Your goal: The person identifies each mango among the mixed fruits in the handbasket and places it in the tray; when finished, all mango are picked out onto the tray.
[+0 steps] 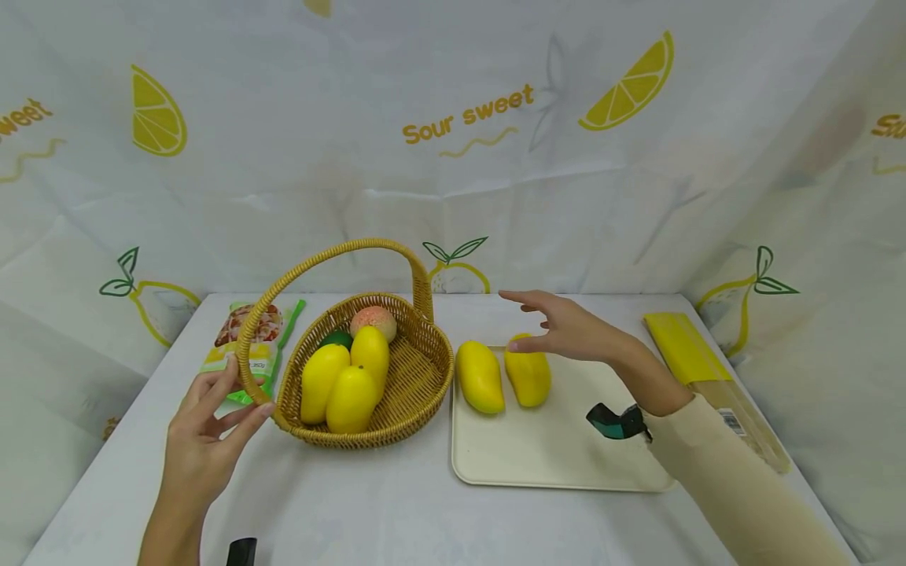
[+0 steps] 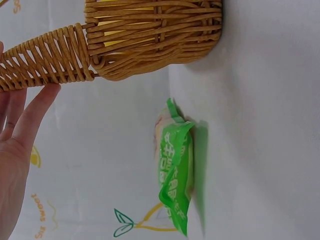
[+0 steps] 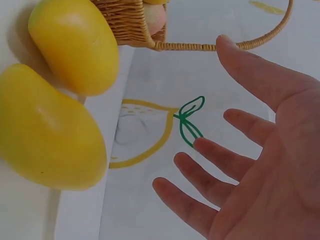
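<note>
My left hand (image 1: 205, 432) pinches the lower left end of the handle of a wicker basket (image 1: 418, 417); the left wrist view shows the fingers (image 2: 37, 107) against the woven handle (image 2: 45, 57). Inside the basket lie three yellow mangoes (image 1: 351, 399), a pinkish peach-like fruit (image 1: 373, 321) and a dark green fruit (image 1: 336, 339). Two more mangoes (image 1: 480, 377) (image 3: 50, 130) lie at the left of a cream tray (image 1: 559, 456). Above the right one of these, my right hand (image 1: 566, 326) hovers with fingers spread, holding nothing, its palm facing the basket side in the right wrist view.
A green and white food packet (image 1: 265, 350) lies behind my left hand, left of the basket. At the table's right side is a yellow and clear package (image 1: 694, 354), partly behind my right sleeve. A white printed cloth (image 1: 318, 189) hangs behind the table.
</note>
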`<state>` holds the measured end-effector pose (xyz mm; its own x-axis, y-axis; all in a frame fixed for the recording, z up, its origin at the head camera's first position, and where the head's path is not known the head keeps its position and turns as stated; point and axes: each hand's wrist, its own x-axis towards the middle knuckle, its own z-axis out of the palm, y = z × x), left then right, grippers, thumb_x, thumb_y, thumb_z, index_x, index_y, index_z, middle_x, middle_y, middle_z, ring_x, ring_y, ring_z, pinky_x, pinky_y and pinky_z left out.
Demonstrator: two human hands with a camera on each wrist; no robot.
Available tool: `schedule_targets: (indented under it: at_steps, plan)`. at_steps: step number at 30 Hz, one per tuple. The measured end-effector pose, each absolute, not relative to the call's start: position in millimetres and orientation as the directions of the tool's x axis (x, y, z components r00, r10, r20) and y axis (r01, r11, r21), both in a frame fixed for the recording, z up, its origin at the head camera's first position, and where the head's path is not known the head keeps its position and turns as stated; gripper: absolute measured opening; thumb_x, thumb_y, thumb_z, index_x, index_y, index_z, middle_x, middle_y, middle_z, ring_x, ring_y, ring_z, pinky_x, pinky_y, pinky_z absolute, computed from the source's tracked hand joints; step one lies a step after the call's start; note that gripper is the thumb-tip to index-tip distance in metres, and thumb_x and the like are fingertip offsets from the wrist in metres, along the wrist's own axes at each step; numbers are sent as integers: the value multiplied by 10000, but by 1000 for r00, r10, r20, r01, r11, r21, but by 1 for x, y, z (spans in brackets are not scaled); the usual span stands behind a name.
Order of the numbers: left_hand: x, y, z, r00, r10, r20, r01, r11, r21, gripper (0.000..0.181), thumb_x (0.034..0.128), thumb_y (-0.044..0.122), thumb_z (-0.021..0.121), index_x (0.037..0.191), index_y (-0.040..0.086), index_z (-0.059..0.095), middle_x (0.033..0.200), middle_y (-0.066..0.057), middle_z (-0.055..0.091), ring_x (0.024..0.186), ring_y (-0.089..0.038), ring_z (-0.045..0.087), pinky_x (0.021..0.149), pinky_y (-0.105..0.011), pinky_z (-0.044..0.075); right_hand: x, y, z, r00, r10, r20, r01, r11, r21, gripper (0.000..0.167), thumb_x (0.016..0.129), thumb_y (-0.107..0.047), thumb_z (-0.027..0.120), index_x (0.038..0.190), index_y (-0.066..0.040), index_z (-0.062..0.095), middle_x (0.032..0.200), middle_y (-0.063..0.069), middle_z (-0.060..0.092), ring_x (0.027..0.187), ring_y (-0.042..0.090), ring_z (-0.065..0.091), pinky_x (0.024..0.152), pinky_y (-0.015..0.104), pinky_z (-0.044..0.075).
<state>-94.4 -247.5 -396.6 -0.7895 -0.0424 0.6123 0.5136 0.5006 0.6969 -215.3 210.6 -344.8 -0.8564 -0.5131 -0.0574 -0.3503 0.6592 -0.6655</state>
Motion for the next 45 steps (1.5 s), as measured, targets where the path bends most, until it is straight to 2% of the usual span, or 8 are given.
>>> schedule_targets:
  at_steps: [7,15,22,30,35,42,45]
  plan:
    - [-95,-247,-396,-790,-40,612,514,502,696,885,711,-300,726,1497,-8,443,1165,176,509,1094,22,563,846,-60,571,-213,196,-341,-826,-564,-29,-384,598,-703,777,894,-278,800,1563,-172,419,1617,105,419,1420,366,473,1136,606,497]
    - [-96,-248,-397,-779,-25,626,534,495,685,883,709,-299,729,1495,-17,443,1180,169,510,1101,15,563,852,-63,571,-212,180,-350,-790,-613,-2,-417,539,-732,746,894,-298,802,1542,-174,455,1586,60,473,1387,317,509,1116,559,532]
    - [-96,-248,-398,-781,-27,624,535,489,689,881,708,-300,729,1494,-23,443,1185,169,515,1098,4,556,853,-67,574,-211,166,-355,-769,-639,-26,-408,522,-749,756,885,-284,813,1542,-171,457,1587,37,469,1373,290,527,1076,495,577]
    - [-95,-247,-397,-790,-36,612,516,501,695,871,719,-287,731,1495,-11,445,1172,175,511,1097,23,568,846,-64,573,-212,152,-356,-731,-680,-54,-400,490,-774,763,883,-257,816,1545,-155,450,1603,48,456,1338,317,570,1043,515,595]
    - [-95,-248,-397,-789,-39,613,514,504,694,876,715,-291,732,1495,-11,446,1174,176,512,1095,25,568,843,-65,574,-211,143,-355,-704,-709,-39,-430,469,-771,774,877,-275,822,1546,-152,451,1590,57,473,1333,280,577,1028,511,603]
    - [-95,-248,-397,-789,-46,613,514,496,699,877,713,-295,729,1494,-15,444,1169,170,515,1090,21,570,841,-66,576,-209,130,-355,-669,-743,-9,-461,424,-780,776,870,-273,830,1541,-159,457,1548,38,513,1350,327,545,1036,522,596]
    - [-95,-248,-398,-788,-45,614,516,497,698,884,707,-301,729,1494,-16,443,1165,167,512,1092,20,568,842,-68,576,-208,123,-355,-658,-753,0,-473,413,-778,771,862,-285,836,1532,-177,472,1519,8,532,1345,282,528,1033,511,598]
